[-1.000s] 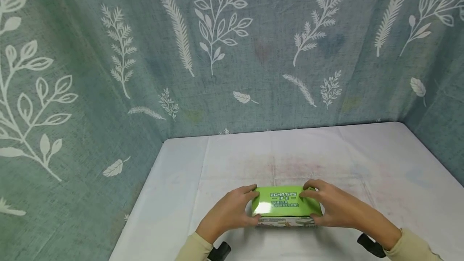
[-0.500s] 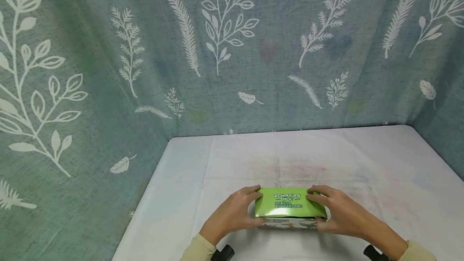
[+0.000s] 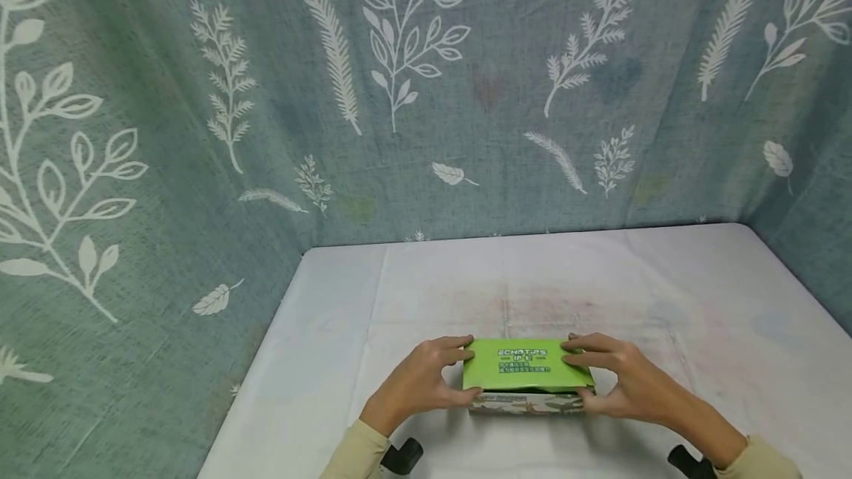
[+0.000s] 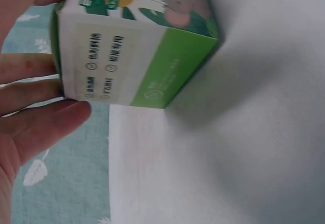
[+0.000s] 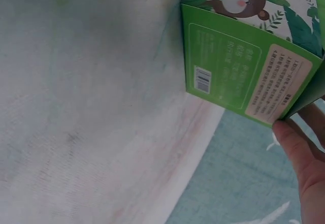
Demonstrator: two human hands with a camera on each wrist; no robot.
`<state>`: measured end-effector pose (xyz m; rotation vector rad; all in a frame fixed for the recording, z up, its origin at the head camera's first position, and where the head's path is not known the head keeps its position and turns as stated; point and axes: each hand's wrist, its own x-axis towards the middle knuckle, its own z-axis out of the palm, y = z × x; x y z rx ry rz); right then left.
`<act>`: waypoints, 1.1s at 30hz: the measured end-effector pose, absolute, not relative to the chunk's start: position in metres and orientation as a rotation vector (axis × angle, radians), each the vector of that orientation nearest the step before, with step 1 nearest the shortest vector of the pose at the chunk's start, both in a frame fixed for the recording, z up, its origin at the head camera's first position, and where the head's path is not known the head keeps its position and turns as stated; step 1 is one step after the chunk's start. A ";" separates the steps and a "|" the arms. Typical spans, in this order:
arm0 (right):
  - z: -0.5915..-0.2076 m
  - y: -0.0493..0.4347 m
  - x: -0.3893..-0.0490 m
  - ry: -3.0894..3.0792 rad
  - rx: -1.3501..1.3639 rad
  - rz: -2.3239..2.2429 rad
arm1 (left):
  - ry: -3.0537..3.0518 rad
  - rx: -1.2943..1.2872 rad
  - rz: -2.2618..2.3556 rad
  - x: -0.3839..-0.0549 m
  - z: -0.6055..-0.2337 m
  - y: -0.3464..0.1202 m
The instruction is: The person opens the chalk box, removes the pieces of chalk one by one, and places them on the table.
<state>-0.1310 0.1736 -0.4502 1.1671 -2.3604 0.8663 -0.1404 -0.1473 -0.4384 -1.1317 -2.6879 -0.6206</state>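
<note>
A cardboard box [image 3: 526,367] with a bright green lid sits on the white-covered table [image 3: 399,294]. Its front carries printed pictures, and cartoon animals show on it in both wrist views. The left hand [image 3: 429,381] grips the box's left end, fingers at the lid's back corner and thumb at the front. At the other end, the right hand [image 3: 622,375] holds the box likewise, its thumb by the front right corner. Along the front, the lid's edge stands slightly off the box body, leaving a thin dark gap. The box's contents are hidden.
A grey-green curtain [image 3: 413,117] with white leaf prints hangs behind and beside the table. Black wrist devices [image 3: 402,457] sit below both hands, by the beige sleeves [image 3: 356,453]. Faint reddish stains mark the table cover.
The right fingers have slid outward a little on the lid and look straighter. The dark gap under the lid's front edge looks slightly wider. The whole view has shifted slightly.
</note>
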 end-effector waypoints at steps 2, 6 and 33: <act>-0.452 0.175 -0.132 -2.360 1.176 0.896 | -2.661 -1.135 -0.612 -0.140 -0.440 -0.147; -0.456 0.179 -0.131 -2.391 1.167 0.946 | -2.667 -1.119 -0.690 -0.137 -0.446 -0.148; -0.454 0.185 -0.126 -2.220 0.915 1.588 | -2.305 -0.669 -1.711 -0.124 -0.434 -0.130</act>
